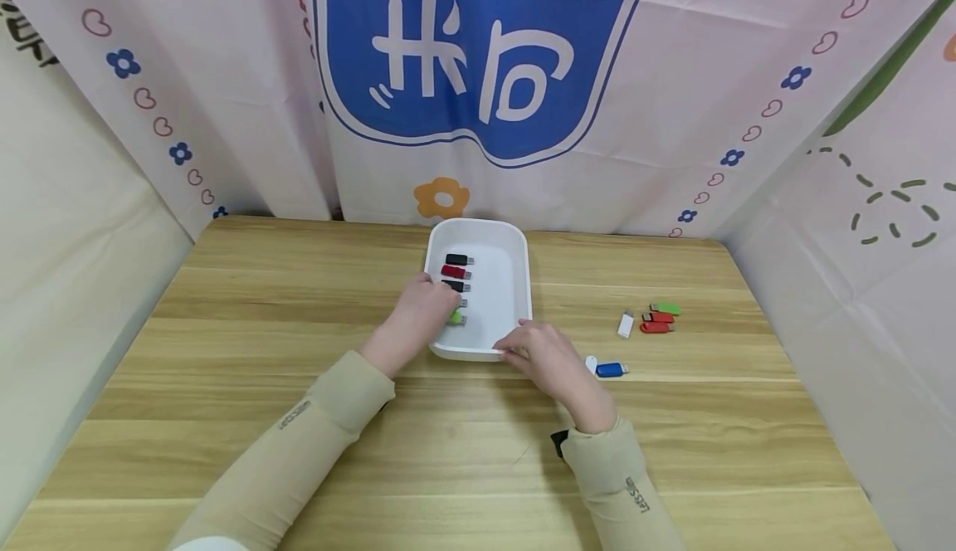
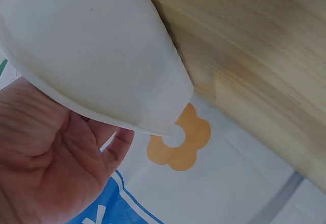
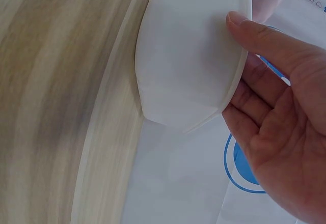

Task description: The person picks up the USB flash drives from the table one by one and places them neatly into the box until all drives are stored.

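Observation:
A white tray (image 1: 498, 285) stands on the wooden table, with a row of USB sticks along its left side. The row has a black USB stick (image 1: 457, 260), a red USB stick (image 1: 454, 271), another black one and a green USB stick (image 1: 456, 317); a further one is mostly covered by fingers. My left hand (image 1: 422, 310) reaches over the left rim onto this row; its fingertips are hidden, also behind the tray wall in the left wrist view. At the near right corner my right hand (image 1: 551, 358) grips the rim, thumb (image 3: 249, 28) outside and fingers inside.
Right of the tray lie a white USB stick (image 1: 626, 324), a green USB stick (image 1: 665, 309) and two red USB sticks (image 1: 657, 328). Nearer my right hand are a blue USB stick (image 1: 611, 370) and a partly hidden white piece (image 1: 592, 363). A printed curtain (image 1: 642, 186) hangs behind the table.

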### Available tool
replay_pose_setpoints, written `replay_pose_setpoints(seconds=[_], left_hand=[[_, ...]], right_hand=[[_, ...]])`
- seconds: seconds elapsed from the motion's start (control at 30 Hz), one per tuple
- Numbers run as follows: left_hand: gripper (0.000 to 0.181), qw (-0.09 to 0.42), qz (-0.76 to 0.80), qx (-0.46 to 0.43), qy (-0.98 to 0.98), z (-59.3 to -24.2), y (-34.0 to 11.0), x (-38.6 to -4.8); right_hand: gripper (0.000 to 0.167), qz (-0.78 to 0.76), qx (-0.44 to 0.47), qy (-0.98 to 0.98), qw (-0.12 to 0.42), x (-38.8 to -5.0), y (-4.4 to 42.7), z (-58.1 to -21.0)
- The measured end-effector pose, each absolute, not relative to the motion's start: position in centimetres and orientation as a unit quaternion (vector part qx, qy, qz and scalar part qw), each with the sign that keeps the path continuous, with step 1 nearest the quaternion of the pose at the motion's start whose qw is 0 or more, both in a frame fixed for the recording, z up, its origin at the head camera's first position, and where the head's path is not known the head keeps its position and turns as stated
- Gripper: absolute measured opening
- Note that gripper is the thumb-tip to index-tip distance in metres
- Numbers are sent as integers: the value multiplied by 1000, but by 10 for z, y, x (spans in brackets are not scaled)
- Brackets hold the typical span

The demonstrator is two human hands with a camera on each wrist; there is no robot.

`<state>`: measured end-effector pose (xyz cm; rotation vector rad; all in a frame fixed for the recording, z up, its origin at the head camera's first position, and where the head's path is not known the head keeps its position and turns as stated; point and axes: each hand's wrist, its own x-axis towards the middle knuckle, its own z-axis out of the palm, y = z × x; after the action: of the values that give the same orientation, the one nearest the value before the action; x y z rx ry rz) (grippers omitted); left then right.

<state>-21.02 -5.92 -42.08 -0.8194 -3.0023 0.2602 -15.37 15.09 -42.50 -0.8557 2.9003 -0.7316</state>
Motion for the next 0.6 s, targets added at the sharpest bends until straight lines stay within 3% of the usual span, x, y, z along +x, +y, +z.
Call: replay_pose_setpoints(seconds=[0.6], left_hand=[[9, -20, 125, -262, -957, -425, -54, -219]], right_hand=[[12, -230, -273, 934, 16, -155, 152, -427]])
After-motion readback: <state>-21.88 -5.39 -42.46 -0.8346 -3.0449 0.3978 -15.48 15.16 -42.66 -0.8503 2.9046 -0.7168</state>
